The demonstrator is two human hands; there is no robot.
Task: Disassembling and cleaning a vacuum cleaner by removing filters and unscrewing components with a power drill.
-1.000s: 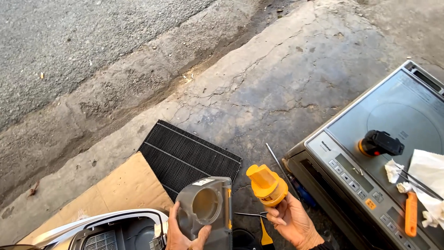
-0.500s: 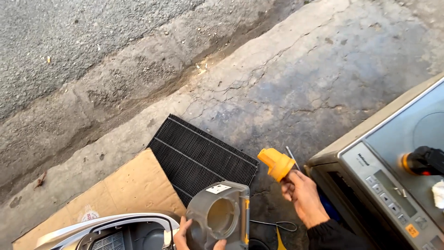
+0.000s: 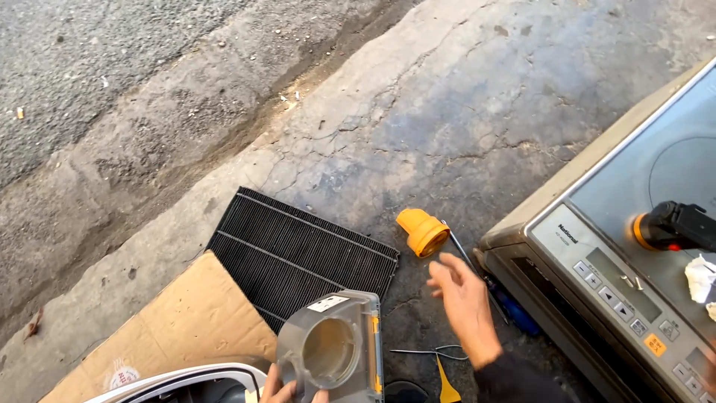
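— What did the hands do at this moment?

— The left hand (image 3: 287, 389) was at the bottom edge of the frame, only fingers visible. It gripped the grey plastic dust container (image 3: 333, 358) from below, and the round opening of the container faced the camera. The right hand (image 3: 460, 297) was in the lower middle, open, with fingers spread and holding nothing. Just above its fingertips the orange cone-shaped part (image 3: 422, 232) lay on the concrete pavement (image 3: 462, 112), not touched by the hand.

— Were there any labels or packages?

— Yes. A small white rectangular sticker (image 3: 328, 303) sat on the top of the container, and a thin orange strip ran along its right side. In the lower left lay a flat brown cardboard sheet (image 3: 179, 328) with a small red and white printed mark near its lower corner. Partly on it and partly on the pavement lay a black pleated filter panel (image 3: 298, 254).

— And on the right side?

— A grey induction cooker (image 3: 597, 246) filled the right of the frame, with a row of square buttons and one small orange label at the lower right. On its glass top rested a black and orange tool (image 3: 675, 227), and beside it some crumpled white paper (image 3: 701, 280). A screwdriver with a blue handle (image 3: 492, 287) lay between the hand and the cooker.
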